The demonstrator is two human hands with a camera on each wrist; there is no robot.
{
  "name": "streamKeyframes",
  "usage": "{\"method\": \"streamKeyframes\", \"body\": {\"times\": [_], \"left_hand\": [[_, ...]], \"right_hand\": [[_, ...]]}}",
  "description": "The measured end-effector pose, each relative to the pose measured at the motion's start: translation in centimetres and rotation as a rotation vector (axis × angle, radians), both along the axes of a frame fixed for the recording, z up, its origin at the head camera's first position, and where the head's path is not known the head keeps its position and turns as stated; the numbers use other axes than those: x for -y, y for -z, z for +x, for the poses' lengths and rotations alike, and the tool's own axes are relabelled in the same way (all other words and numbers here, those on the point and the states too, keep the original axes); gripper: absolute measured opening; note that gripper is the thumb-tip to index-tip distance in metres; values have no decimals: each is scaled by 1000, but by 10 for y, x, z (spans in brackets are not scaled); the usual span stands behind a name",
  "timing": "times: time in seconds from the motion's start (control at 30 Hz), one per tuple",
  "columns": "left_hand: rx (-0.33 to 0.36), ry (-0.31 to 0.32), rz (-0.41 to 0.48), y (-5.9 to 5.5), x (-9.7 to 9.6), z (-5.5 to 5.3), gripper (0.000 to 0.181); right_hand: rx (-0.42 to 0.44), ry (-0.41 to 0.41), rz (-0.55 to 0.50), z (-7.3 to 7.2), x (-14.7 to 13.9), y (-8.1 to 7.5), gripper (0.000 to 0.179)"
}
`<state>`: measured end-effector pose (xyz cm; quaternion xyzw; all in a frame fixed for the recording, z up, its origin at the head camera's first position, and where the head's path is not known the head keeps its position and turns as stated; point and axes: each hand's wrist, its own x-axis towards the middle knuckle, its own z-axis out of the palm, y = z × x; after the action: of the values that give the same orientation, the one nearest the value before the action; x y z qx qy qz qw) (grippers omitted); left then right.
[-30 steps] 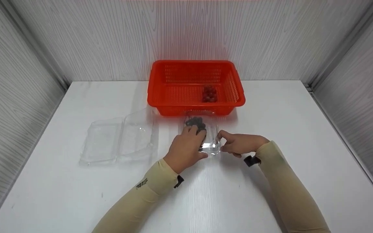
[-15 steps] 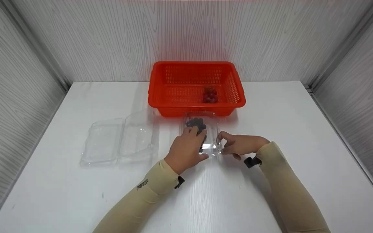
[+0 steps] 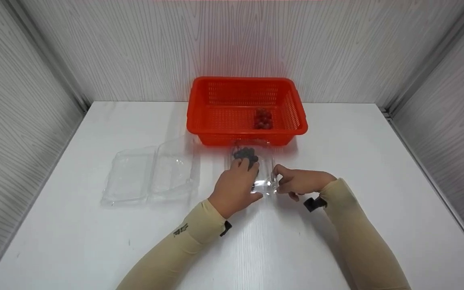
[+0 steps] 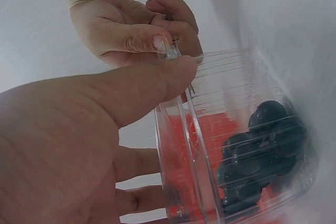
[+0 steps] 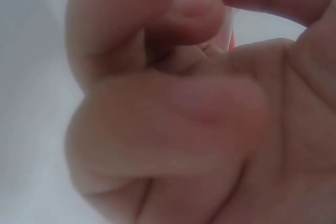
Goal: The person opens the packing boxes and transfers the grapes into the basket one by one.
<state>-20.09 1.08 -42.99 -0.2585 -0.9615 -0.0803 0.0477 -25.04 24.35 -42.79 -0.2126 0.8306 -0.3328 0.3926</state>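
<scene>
Plastic clamshell (image 3: pixel 265 184) of dark grapes (image 3: pixel 246 154), its long axis aimed at a red basket (image 3: pixel 216 140)

At the centre of the frame, the clamshell lies lengthwise from near to far, its far end at the basket's front wall; whether they touch cannot be told. The left hand (image 3: pixel 235 188) rests over its left half, fingers spread on the plastic above the grapes, thumb at the near edge. The right hand (image 3: pixel 302 181) pinches the near right corner between thumb and index finger.

Left of centre, an unfolded clamshell (image 3: pixel 129 177) lies apart, a strip of white surface (image 3: pixel 75 237) between. Red grapes (image 3: pixel 263 120) sit in the basket's right half. Beyond the right hand, the surface runs to the side wall (image 3: pixel 449 100); it also spreads toward the bottom edge.
</scene>
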Motion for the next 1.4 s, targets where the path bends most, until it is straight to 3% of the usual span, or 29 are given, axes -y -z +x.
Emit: {"method": "streamKeyframes", "body": {"times": [0.2, 0.53, 0.83, 1.4], "left_hand": [[-13, 12, -23, -1, -3, 0, 81], [36, 9, -30, -4, -5, -1, 83], [-107, -42, -129, 12, -13, 7, 85], [-127, -49, -103, 8, -11, 12, 85]], "right_hand": [[12, 13, -39, 2, -4, -2, 28], [20, 33, -18, 5, -5, -1, 28], [3, -3, -17, 4, 2, 0, 32], [-18, -64, 55, 3, -2, -3, 27]]}}
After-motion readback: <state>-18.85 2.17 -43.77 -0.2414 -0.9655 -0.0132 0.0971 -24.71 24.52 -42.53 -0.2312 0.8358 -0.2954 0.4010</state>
